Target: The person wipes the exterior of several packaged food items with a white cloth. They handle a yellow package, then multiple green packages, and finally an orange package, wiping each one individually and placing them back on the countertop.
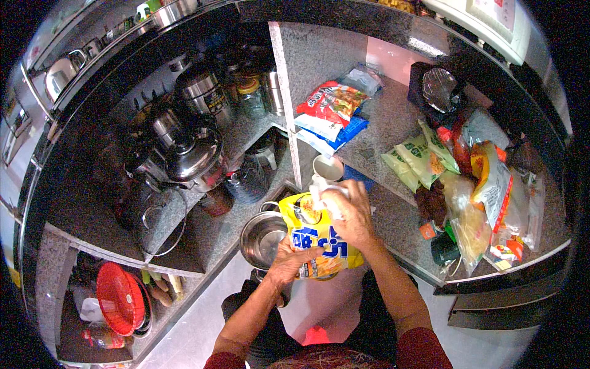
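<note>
Glossy yellow plastic bag (321, 238) w/ blue lettering & food pics, tilted, printed side up, just R of round steel pot (260, 238); crumpled white tissue-like wad (321, 188) at bag's top edge, also R of pot.

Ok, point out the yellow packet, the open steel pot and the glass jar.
Yellow packet (325, 238), head view: printed front.
Open steel pot (260, 238), head view: bare inside.
Glass jar (252, 102), head view: side, below the lid.

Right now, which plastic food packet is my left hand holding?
The yellow plastic packet with blue lettering; the red plastic packet and pale green packets lie farther off, unheld.
</note>
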Tool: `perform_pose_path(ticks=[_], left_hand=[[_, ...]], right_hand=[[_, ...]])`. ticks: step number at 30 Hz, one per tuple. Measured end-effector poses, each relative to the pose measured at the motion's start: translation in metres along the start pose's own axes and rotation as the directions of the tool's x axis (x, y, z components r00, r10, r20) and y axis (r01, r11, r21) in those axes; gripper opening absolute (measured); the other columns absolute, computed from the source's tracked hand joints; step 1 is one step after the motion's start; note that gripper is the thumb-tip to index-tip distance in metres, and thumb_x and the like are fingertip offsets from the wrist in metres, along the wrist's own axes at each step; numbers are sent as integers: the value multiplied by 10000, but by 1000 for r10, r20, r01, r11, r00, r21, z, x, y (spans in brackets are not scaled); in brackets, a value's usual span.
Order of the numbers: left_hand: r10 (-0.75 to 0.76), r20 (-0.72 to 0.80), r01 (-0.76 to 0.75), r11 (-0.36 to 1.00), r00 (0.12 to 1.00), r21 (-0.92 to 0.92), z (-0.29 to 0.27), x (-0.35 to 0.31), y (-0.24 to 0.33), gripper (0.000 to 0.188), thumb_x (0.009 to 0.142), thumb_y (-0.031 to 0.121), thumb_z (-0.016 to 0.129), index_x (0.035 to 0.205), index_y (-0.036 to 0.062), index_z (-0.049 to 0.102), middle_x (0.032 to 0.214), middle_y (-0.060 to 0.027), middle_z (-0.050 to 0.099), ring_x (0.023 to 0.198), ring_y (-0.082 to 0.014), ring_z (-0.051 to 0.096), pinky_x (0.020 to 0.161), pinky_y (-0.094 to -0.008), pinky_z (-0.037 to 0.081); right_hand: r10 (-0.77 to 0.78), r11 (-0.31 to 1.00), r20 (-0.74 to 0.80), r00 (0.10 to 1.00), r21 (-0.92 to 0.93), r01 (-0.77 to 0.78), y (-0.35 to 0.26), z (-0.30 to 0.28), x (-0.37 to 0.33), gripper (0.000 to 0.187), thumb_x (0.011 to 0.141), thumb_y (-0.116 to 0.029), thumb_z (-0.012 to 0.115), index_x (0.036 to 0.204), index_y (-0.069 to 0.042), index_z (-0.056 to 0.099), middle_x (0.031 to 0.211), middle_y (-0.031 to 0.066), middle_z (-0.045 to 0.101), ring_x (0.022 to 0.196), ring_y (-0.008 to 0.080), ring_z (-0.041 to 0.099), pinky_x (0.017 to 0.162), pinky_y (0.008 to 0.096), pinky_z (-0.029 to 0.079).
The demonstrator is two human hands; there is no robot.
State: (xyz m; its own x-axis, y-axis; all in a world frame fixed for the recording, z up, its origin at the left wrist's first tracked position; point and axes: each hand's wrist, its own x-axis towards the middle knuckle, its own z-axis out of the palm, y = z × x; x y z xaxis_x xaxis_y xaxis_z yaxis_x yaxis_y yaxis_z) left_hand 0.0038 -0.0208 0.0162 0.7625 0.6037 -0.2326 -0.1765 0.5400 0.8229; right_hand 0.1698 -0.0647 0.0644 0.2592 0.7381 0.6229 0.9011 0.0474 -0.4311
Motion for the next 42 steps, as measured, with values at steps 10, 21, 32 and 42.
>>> perform_pose_path(ticks=[10,21,32,42], left_hand=[[18,17,-20,995,1000,102,-4,1,-2,359,704,-5,706,1023,45,549,921,-57,647,796,-135,623,736,-305,521],[-127,50,107,950,991,292,0,-8,7,387,705,17,722,1044,58,541,947,-38,632,817,-121,603,739,-298,513],[-214,119,148,899,970,411,-10,-10,10,487,675,36,751,1112,54,536,1020,-21,615,901,-100,571,823,-275,470],[-148,114,99,931,982,352,-35,-13,11,426,664,-3,747,1052,49,578,973,-18,631,856,-99,589,781,-276,490]], right_hand=[[-1,996,-4,1000,84,1,-18,1,-10,279,687,-40,595,964,-63,574,1043,142,533,946,333,495,818,420,381],[-126,991,128,984,-24,130,-20,-14,5,409,734,-191,636,1124,-136,529,1043,91,545,954,271,512,793,394,342],[-21,957,443,896,267,-109,7,-11,-1,324,738,-247,664,1001,-91,555,915,128,611,872,326,583,744,395,456],[-18,903,520,854,375,-209,25,-13,-8,306,733,-207,668,969,-50,554,860,152,617,804,297,612,709,364,475]])
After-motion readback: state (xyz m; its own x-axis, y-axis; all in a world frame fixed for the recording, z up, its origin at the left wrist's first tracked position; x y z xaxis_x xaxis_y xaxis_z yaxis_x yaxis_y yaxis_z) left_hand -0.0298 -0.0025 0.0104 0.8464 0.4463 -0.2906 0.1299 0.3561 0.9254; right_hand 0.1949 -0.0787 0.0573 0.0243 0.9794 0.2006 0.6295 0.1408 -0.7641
